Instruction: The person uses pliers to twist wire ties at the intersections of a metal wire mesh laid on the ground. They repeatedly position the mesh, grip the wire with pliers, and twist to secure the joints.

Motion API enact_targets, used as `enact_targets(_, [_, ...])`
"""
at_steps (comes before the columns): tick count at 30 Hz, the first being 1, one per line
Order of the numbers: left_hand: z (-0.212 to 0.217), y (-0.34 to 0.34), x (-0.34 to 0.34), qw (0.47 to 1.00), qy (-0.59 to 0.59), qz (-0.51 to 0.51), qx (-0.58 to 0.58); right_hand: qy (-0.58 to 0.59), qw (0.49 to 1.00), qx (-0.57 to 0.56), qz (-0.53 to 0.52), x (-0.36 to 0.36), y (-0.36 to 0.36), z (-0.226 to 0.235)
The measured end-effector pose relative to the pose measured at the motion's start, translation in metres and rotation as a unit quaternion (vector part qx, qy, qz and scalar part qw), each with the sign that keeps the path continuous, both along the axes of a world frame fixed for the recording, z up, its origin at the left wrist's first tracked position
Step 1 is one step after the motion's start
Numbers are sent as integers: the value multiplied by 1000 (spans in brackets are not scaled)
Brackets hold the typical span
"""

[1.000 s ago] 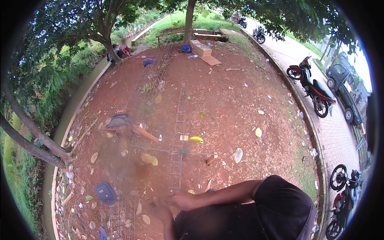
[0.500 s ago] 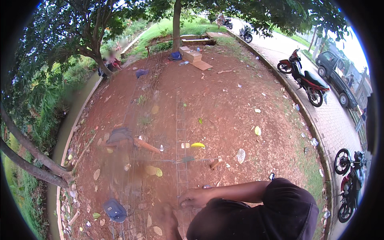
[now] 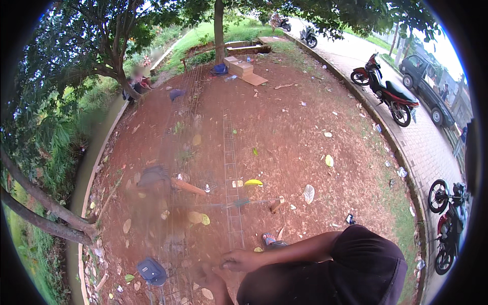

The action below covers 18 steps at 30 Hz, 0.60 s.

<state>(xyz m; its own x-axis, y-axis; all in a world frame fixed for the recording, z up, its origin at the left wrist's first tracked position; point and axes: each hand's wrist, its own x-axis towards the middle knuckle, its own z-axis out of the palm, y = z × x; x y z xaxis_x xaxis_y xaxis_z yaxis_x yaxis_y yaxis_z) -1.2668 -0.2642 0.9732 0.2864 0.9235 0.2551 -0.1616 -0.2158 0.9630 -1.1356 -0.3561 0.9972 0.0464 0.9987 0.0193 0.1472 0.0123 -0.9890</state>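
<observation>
A long ladder-like steel wire frame [image 3: 231, 168] stretches over the red soil ahead of me. At its near end is my right hand [image 3: 239, 260], its fingers curled inward; whatever they hold is too small or hidden to name. My left hand [image 3: 207, 277] is close beside it on the left, smeared so that its fingers do not show clearly. A thin crossbar [image 3: 203, 205] passes under the wire frame, with a short wooden stake [image 3: 277, 205] at its right end. More faint wire rods [image 3: 195, 96] run lengthwise to the left.
A blue cap-like item [image 3: 151, 271] lies at lower left, near a wooden plank [image 3: 188, 186] and dark cloth [image 3: 155, 176]. Farther off are cardboard [image 3: 241, 68] and a tree trunk [image 3: 219, 35]. A ditch [image 3: 96, 152] borders the left; a red motorcycle [image 3: 389, 96] stands right.
My right hand has shifted slightly left and down, and my left hand slightly left. The view has turned a little, and a sandaled foot now shows more beyond my right forearm.
</observation>
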Motion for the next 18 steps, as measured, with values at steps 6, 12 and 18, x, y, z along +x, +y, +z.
enact_targets(6, [5,9,12,989,12,-90,-117,309,939,-148,-21,-1,-8,3])
enact_targets(12, [11,10,26,969,-31,-206,-133,452,879,-141,43,35,-15,-12])
enact_targets(18, [-22,-6,38,983,56,-114,-134,-12,992,-88,-91,42,-13,-37])
